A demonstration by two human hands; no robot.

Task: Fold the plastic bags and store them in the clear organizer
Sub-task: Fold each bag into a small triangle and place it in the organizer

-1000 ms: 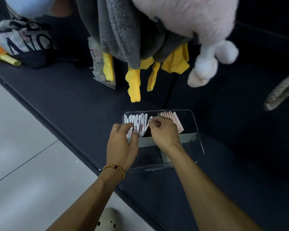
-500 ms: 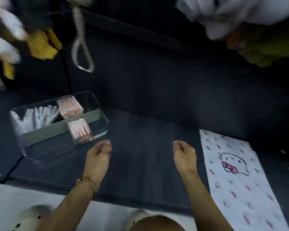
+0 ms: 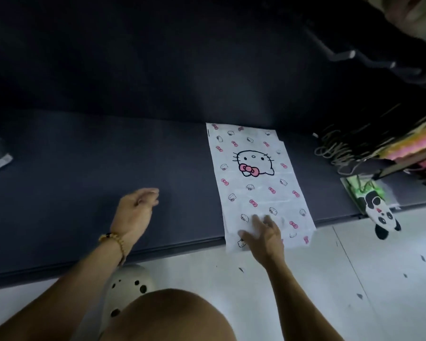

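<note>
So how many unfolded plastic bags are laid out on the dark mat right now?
1 for certain: the white cat-print plastic bag, flat at the mat's near edge under the right hand. Offset top edges hint another may lie beneath.

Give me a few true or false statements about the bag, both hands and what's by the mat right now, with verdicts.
1. The right hand rests on the bag's near end. True.
2. The left hand grips the bag. False: it is over the bare mat, apart from the bag.
3. The bag lies flat, unfolded. True.
4. The bag's near edge overhangs the mat. True.
5. A panda toy lies left of the bag. False: it is to the right.
</note>
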